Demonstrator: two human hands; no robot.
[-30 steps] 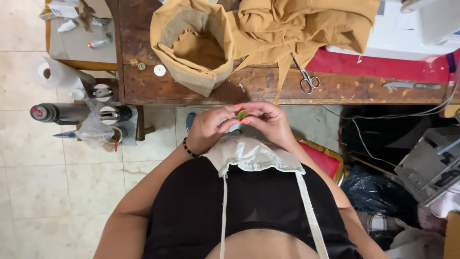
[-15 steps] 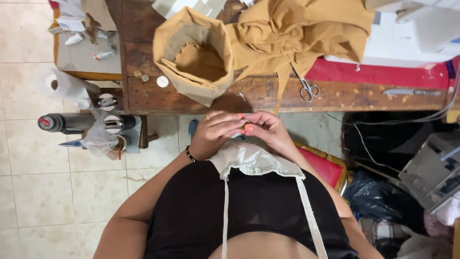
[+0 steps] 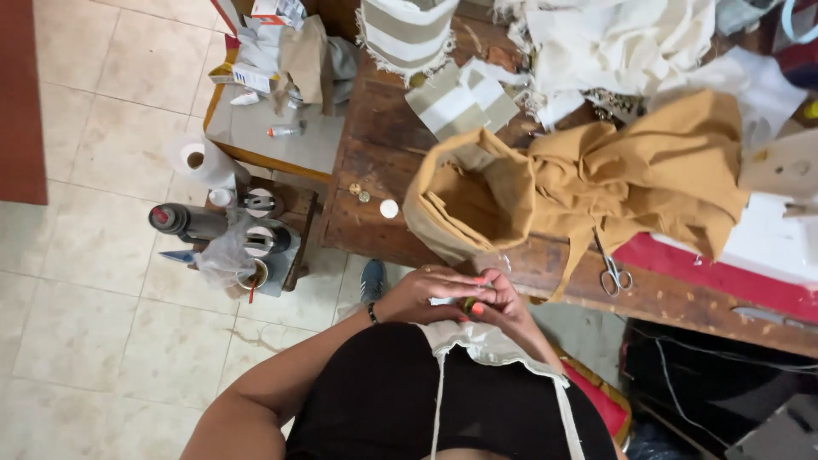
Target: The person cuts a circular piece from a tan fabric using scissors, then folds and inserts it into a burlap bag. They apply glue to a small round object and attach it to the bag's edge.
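Off-white cotton, a small drawstring bag (image 3: 486, 345) with two long cords, lies in the person's lap just under both hands. The left hand (image 3: 422, 294) and the right hand (image 3: 503, 307) meet above its mouth, fingers closed together around something small and greenish (image 3: 468, 304) that I can barely make out; what it is I cannot tell. Both grips look pinched shut on that little piece and the bag's edge, the left fingers laid over the top, the right thumb and forefinger nipping from the 3 o'clock side.

To my eye this fiddly work goes best with the fabric held taut between the two hands and the piece kept close to the body, so it doesn't slip to the floor.

At 12 o'clock from the hands, on the worn wooden desk (image 3: 375, 145), stands an open mustard-coloured fabric bag (image 3: 464, 200), with more mustard cloth (image 3: 656, 170) heaped at 1 o'clock. A pair of scissors (image 3: 612, 273) lies near the desk's front edge at 2 o'clock, within easy reach. Further up sit white cloths (image 3: 622, 38) and a striped fringed piece (image 3: 405, 34). At 10 o'clock, off the desk, a low stand holds thread cones (image 3: 256, 238) and a dark spray can (image 3: 183, 221), with a paper roll (image 3: 198, 159) beyond.
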